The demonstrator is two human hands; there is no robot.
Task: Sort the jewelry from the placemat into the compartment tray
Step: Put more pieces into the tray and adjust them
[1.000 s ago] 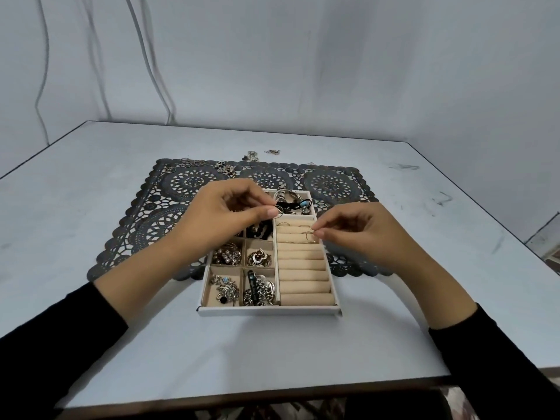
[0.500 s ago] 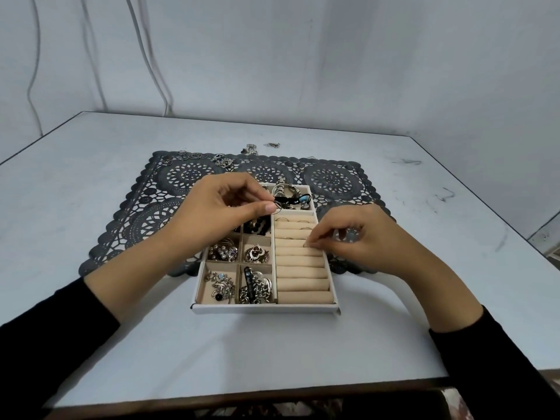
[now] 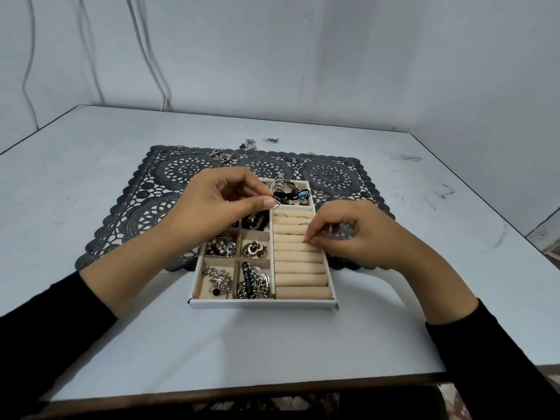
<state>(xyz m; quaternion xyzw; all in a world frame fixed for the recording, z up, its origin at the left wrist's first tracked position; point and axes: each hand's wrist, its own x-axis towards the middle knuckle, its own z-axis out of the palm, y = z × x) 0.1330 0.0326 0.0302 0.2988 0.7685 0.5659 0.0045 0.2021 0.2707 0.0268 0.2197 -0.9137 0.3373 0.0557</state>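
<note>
A: Pale worktop (image 3: 91, 298) against a bare wall. A dark lace placemat (image 3: 136, 213) lies on it, with loose jewelry (image 3: 194, 151) at the mat's far-left corner.
B: And the hands?
A: The left hand (image 3: 218, 204) pinches a thin ring (image 3: 277, 202) over the far end of the compartment tray (image 3: 263, 304). The right hand (image 3: 357, 234) has its fingertips pinched together on the ring rolls (image 3: 300, 268); whether it grips anything, I cannot tell.
B: Risk?
A: So slight a pinch could let the ring slip into a wrong compartment or through the lace.

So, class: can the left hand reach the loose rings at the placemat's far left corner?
Probably yes: only bare placemat lies between left hand and loose rings, though it pinches a small ring.
</note>
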